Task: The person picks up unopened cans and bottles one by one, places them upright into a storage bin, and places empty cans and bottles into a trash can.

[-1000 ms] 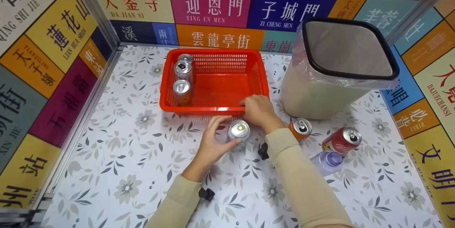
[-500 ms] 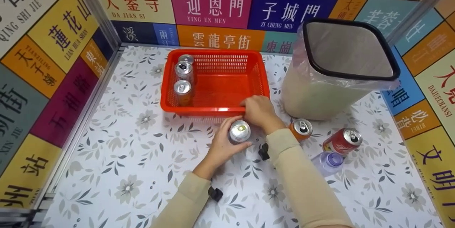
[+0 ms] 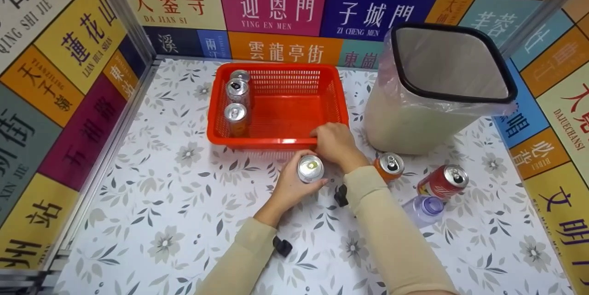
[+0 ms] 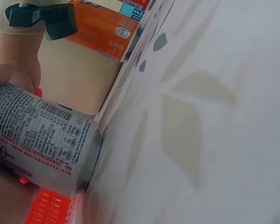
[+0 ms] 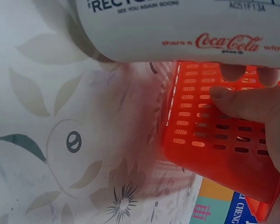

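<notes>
My left hand (image 3: 291, 185) holds a white-and-silver Coca-Cola Plus can (image 3: 311, 169), its fingers and thumb curled round the side. The can is upright on the table, just in front of the red plastic basket (image 3: 276, 141). In the left wrist view, small dark print covers the can (image 4: 42, 135). My right hand (image 3: 336, 144) grips the basket's front rim near its right corner; the right wrist view has the thumb (image 5: 228, 100) against the slotted wall. Along the basket's left side stand a front can (image 3: 235, 113), a middle can (image 3: 237, 88) and a back can (image 3: 240, 75).
A tall bin (image 3: 405, 124) with a clear liner stands right of the basket. An orange can (image 3: 389, 166), a red can (image 3: 442, 182) and a purple-capped clear bottle (image 3: 424, 211) are beside my right forearm. Printed panels wall in the patterned table.
My left hand has moved right and closed round the can, its thumb shifting from the can's near top edge to the near side. The right hand and basket stay put.
</notes>
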### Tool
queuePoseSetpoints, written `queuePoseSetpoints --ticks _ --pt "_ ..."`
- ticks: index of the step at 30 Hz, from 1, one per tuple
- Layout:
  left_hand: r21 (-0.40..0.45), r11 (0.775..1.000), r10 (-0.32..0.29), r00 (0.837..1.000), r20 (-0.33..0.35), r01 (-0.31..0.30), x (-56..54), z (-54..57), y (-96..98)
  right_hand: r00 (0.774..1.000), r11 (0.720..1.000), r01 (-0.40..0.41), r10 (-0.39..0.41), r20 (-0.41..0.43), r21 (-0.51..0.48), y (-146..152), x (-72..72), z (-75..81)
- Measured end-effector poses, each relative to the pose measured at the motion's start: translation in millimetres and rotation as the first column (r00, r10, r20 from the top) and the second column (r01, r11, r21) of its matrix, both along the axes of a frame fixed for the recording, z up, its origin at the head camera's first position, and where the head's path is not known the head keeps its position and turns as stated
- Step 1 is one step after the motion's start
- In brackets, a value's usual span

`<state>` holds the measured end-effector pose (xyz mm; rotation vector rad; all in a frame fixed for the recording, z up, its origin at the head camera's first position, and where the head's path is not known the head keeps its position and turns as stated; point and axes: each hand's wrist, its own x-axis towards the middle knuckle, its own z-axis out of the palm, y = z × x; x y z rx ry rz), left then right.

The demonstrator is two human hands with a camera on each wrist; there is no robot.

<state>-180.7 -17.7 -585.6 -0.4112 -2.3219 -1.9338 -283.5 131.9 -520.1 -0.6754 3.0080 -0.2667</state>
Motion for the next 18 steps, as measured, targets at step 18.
queuePoseSetpoints --ticks 18 --pt "-0.007 1.000 -0.013 0.999 0.037 0.013 2.3 -1.4 -11.5 0.999 1.000 0.025 -0.024 0.030 -0.007 -0.5 0.8 1.3"
